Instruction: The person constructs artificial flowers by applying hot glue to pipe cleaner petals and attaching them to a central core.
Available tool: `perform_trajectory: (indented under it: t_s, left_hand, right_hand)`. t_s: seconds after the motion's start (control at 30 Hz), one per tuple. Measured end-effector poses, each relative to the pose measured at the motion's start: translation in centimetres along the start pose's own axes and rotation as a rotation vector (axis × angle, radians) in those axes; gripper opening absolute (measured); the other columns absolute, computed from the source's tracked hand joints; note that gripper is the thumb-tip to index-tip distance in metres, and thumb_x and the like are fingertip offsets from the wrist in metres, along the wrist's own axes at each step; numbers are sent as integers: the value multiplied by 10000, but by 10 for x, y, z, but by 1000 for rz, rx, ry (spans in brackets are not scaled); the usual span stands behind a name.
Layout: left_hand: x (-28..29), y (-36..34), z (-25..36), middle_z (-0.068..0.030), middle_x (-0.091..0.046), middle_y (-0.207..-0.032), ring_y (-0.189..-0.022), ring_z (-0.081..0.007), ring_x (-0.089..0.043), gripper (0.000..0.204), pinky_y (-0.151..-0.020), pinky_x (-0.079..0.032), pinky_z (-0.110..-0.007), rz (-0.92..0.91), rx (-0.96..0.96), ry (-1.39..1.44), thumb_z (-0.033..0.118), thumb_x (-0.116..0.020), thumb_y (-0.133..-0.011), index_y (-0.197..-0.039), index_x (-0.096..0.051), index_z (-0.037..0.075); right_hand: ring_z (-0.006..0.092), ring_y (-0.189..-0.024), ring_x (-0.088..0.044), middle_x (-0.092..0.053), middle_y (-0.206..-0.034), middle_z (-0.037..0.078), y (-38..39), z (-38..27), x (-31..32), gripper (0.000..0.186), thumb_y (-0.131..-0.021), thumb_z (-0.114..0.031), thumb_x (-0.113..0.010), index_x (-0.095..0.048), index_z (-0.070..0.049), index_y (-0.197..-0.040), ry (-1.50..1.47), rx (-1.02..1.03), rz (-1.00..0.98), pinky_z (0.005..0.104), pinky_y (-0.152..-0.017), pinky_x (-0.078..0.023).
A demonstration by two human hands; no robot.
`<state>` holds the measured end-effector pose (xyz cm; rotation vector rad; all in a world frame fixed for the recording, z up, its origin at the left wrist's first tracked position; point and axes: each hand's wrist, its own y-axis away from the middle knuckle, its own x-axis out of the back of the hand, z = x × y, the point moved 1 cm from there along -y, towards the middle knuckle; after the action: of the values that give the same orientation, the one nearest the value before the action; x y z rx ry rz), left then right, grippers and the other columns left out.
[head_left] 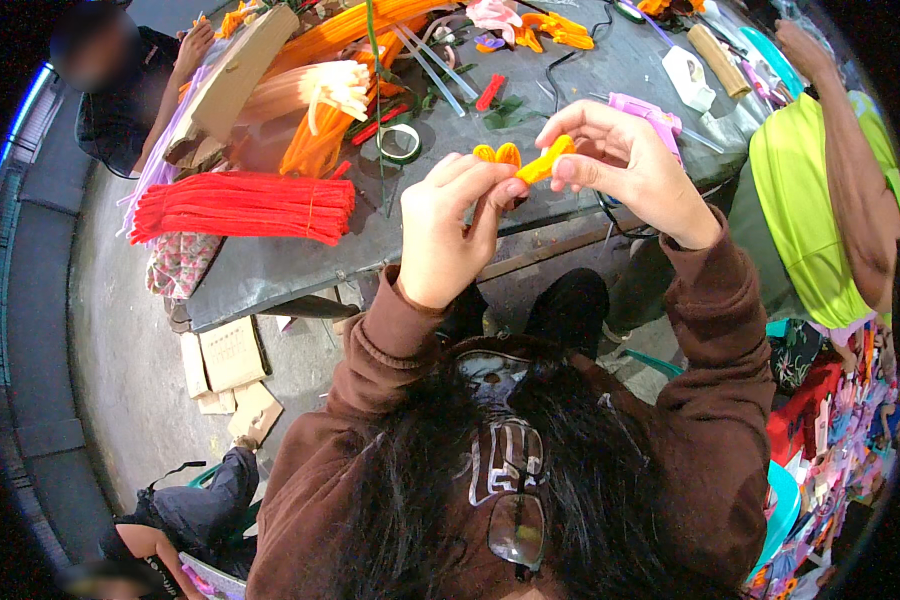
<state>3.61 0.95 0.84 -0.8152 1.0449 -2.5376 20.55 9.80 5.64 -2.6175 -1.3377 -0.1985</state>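
Note:
Over the near edge of the table, my left hand (448,222) pinches a yellow-orange pipe cleaner flower (546,161) at its base with thumb and fingertips. From the other side, my right hand (630,165) has its thumb and fingers closed on one of the flower's looped petals. More loops of the same colour stick up behind my left fingers, which hide the flower's middle. To the left of my left hand lies a thick bundle of red pipe cleaners (245,208). A roll of green tape (399,144) rests beyond that hand.
A pink glue gun (645,118) lies just behind my right hand. Orange and peach pipe cleaner bundles (305,92) and a wooden block (232,85) crowd the far left. Clear glue sticks (440,75) lie near the middle. People sit at both sides, one in a lime-green shirt (805,190).

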Motion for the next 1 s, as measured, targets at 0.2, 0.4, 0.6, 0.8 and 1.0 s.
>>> perform_trajectory:
  t_s: [0.2, 0.4, 0.6, 0.8, 1.0]
  left_hand:
    - [5, 2, 7, -85, -620, -732, -628, -229, -571, 191, -590, -472, -287, 79, -275, -314, -38, -633, -672, -857, -642, 7]
    - [12, 5, 13, -72, -617, -718, -628, -219, -570, 191, -585, -474, -287, 80, -434, -387, -31, -639, -662, -850, -648, 4]
    - [5, 1, -8, -95, -608, -720, -594, -221, -537, 78, -589, -432, -289, -186, 27, 280, 31, -647, -761, -837, -637, 20]
    - [0, 8, -8, 2, -513, -679, -604, -63, -427, 175, -553, -347, -218, -379, 262, 617, 148, -544, -896, -787, -572, 14]
    - [-2, 6, 0, -24, -520, -743, -684, -88, -458, 173, -618, -371, -235, -391, 222, 761, 142, -523, -905, -796, -556, 12]
  right_hand:
    - [77, -743, -590, -635, -890, 4, 2, 4, -5, 259, -771, -121, -703, -605, -43, -998, 292, 263, 54, 209, -641, -458]
    - [106, -725, -596, -645, -901, 29, 11, -6, -8, 361, -676, -170, -783, -628, -61, -983, 459, 393, 133, 229, -651, -464]
    - [76, -711, -579, -629, -807, 28, 13, -2, -5, 225, -790, -166, -703, -616, -22, -940, 296, 207, -34, 216, -648, -458]
    - [67, -618, -539, -564, -708, 15, 8, -8, -4, 222, -887, -210, -583, -559, 2, -829, 32, -97, -304, 209, -580, -445]
    - [69, -561, -503, -521, -637, -3, 5, 0, -3, 275, -908, -275, -547, -598, -16, -834, -122, -108, -359, 213, -519, -410]
